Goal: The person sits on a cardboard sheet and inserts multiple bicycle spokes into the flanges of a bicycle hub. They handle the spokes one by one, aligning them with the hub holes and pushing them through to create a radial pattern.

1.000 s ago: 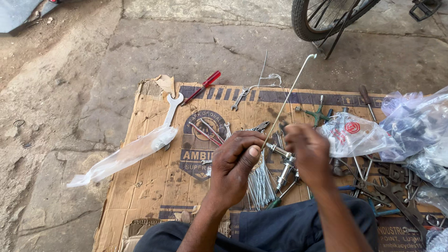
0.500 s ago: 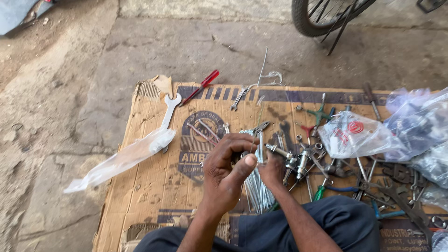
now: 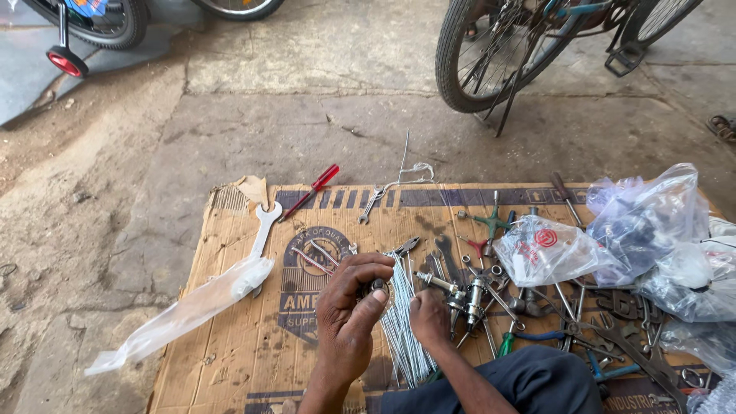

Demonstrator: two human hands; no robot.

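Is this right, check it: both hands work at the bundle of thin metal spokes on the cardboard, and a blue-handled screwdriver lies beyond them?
Not quite. In the head view, the screwdriver has a red handle, not blue. Both hands, left hand and right hand, are at the spoke bundle on the cardboard.

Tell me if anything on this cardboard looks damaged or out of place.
The cardboard is torn and curled at its far left corner, beside the wrench. One spoke sticks out past the far edge, apart from the bundle of spokes at both hands. Tools on the right lie in a tangled heap.
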